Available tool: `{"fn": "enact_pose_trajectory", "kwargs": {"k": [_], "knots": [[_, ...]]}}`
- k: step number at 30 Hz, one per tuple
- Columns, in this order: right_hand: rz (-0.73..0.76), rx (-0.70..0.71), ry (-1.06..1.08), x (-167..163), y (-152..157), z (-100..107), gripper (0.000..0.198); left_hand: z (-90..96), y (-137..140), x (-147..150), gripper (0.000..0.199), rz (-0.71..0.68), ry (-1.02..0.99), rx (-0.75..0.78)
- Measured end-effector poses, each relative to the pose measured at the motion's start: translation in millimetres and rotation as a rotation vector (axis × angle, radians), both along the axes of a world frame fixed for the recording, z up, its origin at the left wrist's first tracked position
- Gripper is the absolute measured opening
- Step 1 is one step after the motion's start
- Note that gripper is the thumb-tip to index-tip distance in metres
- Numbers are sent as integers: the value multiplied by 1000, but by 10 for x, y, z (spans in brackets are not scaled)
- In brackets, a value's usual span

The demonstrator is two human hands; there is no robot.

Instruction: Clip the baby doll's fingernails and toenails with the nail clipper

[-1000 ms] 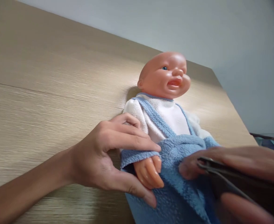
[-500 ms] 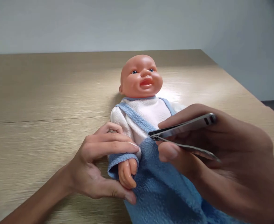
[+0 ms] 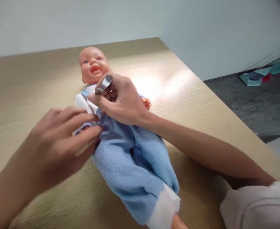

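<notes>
"Baby doll (image 3: 118,143) is face up on the wood-grain table (image 3: 35,82), ok, but what's different now?"

"Going left to right: the left hand (image 3: 56,136) was wrapped round the doll's arm half a second ago, now its fingers are loosely spread over the cuff (image 3: 82,126). Can't tell if they're gripping, so that arm might be less steadied. Nail clippers (image 3: 104,84) are up over the doll's chest, pinched in the right hand (image 3: 123,101), so they're off that cuff."

"Any containers?"

"None I can make out. Far right there's some teal thing (image 3: 252,78) on the floor, too blurry to say if it holds anything."
</notes>
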State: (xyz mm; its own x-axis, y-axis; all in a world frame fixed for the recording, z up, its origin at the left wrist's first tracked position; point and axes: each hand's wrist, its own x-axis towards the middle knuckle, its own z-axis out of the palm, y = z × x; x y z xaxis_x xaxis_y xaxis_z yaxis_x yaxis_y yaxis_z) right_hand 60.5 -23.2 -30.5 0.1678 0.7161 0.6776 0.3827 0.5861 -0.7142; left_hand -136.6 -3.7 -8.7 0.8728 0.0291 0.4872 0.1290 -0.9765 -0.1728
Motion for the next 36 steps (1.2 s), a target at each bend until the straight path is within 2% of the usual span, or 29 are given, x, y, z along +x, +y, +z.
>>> {"fn": "enact_pose_trajectory", "kwargs": {"k": [2, 3, 4, 5, 6, 7, 8, 10, 13, 15, 18, 21, 24, 27, 29, 31, 34, 35, 36], "knots": [[1, -50, 9, 5, 6, 26, 27, 35, -371, 95, 24, -108, -18, -40], [1, -72, 16, 6, 5, 43, 28, 5, -556, 148, 24, -128, 10, -115], [3, -88, 23, 7, 2, 57, 29, -52, -718, 203, 25, -179, 107, -116], [4, -92, 27, 7, -3, 68, 29, -127, -844, 256, 32, -200, 155, -71], [7, -86, 29, 6, -9, 74, 28, -208, -924, 306, 35, -167, 109, -31], [15, -76, 29, 3, -16, 75, 27, -282, -957, 348, 30, -171, 66, 4], [28, -65, 30, -3, -24, 73, 26, -338, -946, 380, 25, -152, 34, 21], [53, -39, 33, -23, -44, 65, 24, -379, -828, 406, 35, -150, -1, -27], [69, -10, 53, -63, -77, 42, 19, -286, -594, 361, 49, -217, -143, -226], [83, -3, 73, -88, -90, 13, 19, -211, -511, 315, 45, -247, -222, -331], [122, -26, 104, -114, -89, -37, 17, -201, -540, 289, 27, -193, -241, -323], [166, -88, 129, -109, -100, -21, 21, -287, -656, 323, 30, -141, -365, -301], [274, -188, 70, -26, -197, 139, 26, -361, -718, 369, 39, -129, -449, -313], [488, -355, -100, 132, -404, 421, 20, -376, -686, 386, 38, -159, -431, -233], [602, -417, -169, 240, -567, 602, 16, -363, -636, 376, 36, -177, -410, -172], [789, -421, -228, 319, -721, 719, 21, -341, -580, 349, 36, -192, -398, -147], [993, -275, -404, 359, -916, 738, 24, -308, -504, 289, 39, -228, -394, -183], [947, -198, -434, 352, -969, 713, 19, -299, -483, 267, 39, -246, -387, -211], [827, -196, -491, 337, -1011, 681, 18, -292, -466, 247, 39, -261, -369, -244]]}}
